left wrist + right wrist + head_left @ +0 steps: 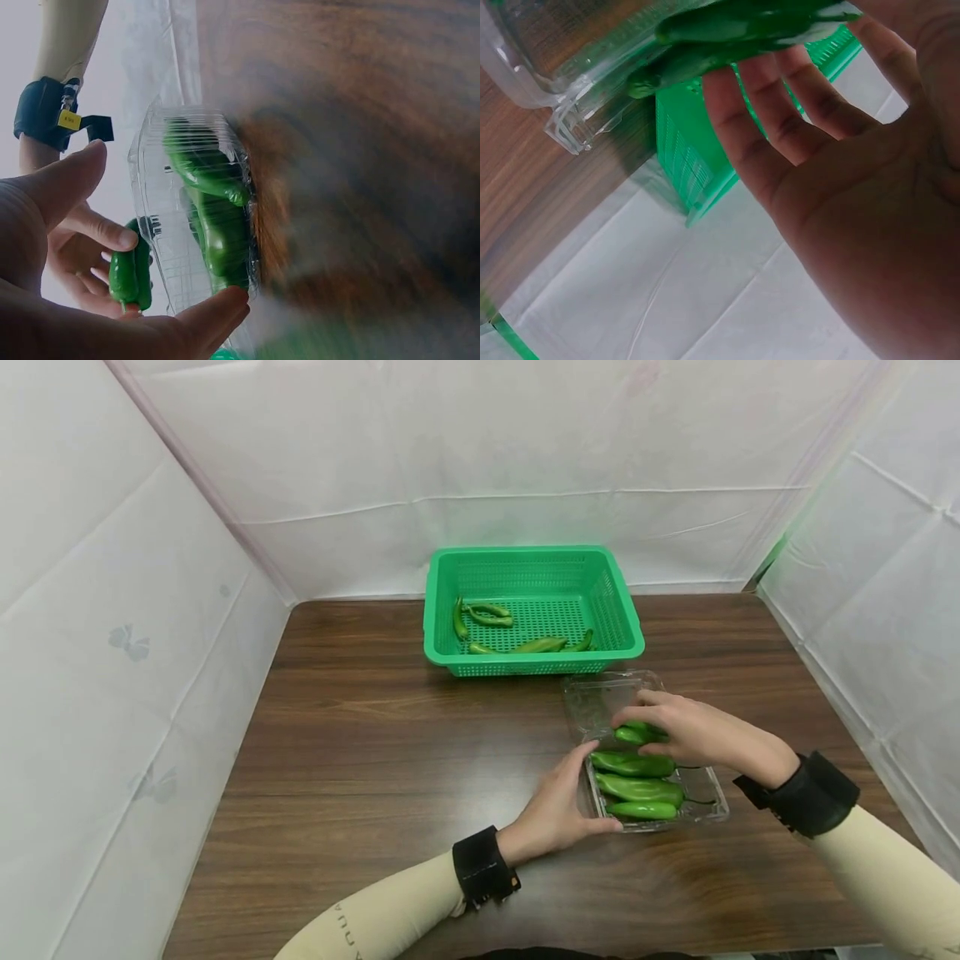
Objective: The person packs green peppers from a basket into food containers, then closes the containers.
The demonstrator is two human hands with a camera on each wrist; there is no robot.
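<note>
**Green pepper held over a clear tray**

The right hand (693,731) grips a green pepper (639,732), its fingers (780,127) curled around it, just above the far half of the clear plastic tray (708,806). Three more peppers (637,787) lie side by side in the tray's near half. The left hand (558,810) rests against the tray's left edge, fingers straight and together, thumb along the near corner. Beyond the tray on the wooden desk (375,752) stands a green basket (435,610) with several peppers inside.
</note>
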